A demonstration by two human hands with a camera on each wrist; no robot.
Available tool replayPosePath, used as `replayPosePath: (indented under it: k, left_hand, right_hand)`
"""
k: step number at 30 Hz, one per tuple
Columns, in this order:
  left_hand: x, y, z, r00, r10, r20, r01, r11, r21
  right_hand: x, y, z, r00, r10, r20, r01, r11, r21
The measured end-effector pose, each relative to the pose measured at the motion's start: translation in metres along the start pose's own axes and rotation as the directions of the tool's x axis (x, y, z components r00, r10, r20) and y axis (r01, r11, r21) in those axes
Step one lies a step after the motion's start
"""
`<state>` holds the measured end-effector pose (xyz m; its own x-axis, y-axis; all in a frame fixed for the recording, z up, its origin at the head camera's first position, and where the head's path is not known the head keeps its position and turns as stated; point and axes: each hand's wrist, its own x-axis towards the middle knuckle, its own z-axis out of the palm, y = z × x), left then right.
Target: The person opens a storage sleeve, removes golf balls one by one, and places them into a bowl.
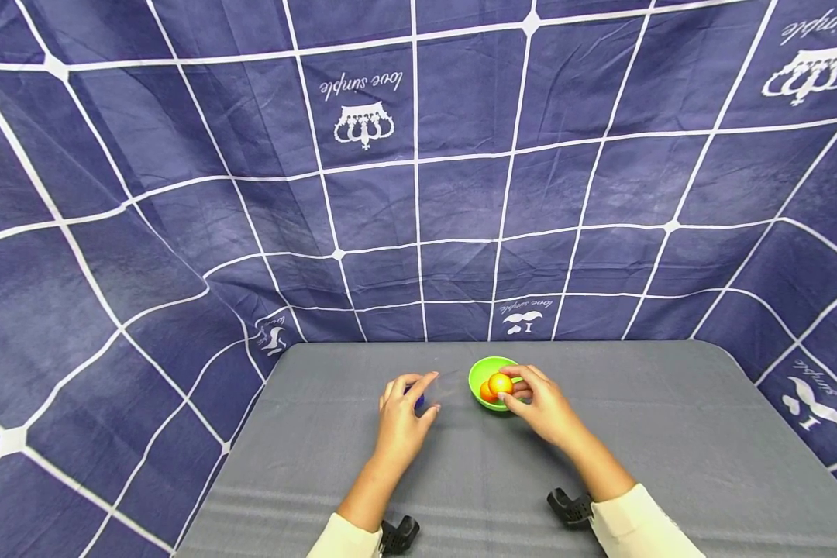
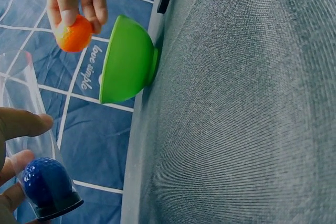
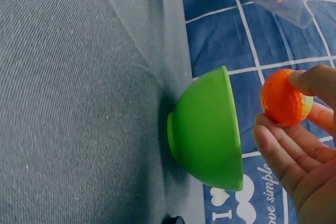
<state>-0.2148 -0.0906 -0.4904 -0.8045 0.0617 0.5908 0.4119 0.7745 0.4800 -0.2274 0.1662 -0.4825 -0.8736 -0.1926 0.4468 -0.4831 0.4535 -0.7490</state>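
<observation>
My left hand [image 1: 399, 418] grips a clear plastic tube [image 2: 27, 95], thumb and fingers around its side. Inside the tube's lower end lies a blue golf ball [image 2: 46, 181], just above the black base [image 2: 60, 207]. An orange golf ball [image 3: 283, 97] is pinched between the thumb and fingers of my right hand [image 1: 547, 407], over the green bowl [image 3: 207, 132]. In the head view, a second orange ball [image 1: 487, 393] rests in the bowl, partly covered by the held one. The tube's mouth leans toward the bowl.
A grey cloth-covered table [image 1: 453, 465] carries the bowl. Blue curtains with white grid lines [image 1: 460, 194] close off the back and both sides. Black wrist mounts [image 1: 570, 508] sit by the sleeves.
</observation>
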Motion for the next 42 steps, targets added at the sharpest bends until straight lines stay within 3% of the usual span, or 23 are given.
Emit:
replayPosePath:
  k: [10,19,27,42]
  left_hand:
    - [-0.001,0.000,0.000,1.000,-0.018,0.014,0.019,1.000,-0.024]
    - [-0.002,0.000,0.000,1.000,-0.016,0.003,0.016,1.000,-0.027]
    - [-0.003,0.001,-0.002,0.999,-0.037,0.009,0.037,0.998,-0.045]
    - [-0.003,-0.002,0.000,0.999,-0.022,-0.023,0.021,0.998,-0.054]
  right_hand:
    - [0.002,0.012,-0.001,0.998,-0.065,0.025,0.068,0.986,-0.152]
    - [0.003,0.013,-0.001,0.995,-0.064,0.074,0.082,0.961,-0.264]
    - [0.006,0.015,0.000,0.993,-0.042,0.111,0.069,0.964,-0.257]
    - [0.010,0.022,-0.003,0.980,-0.025,0.197,0.064,0.979,-0.195]
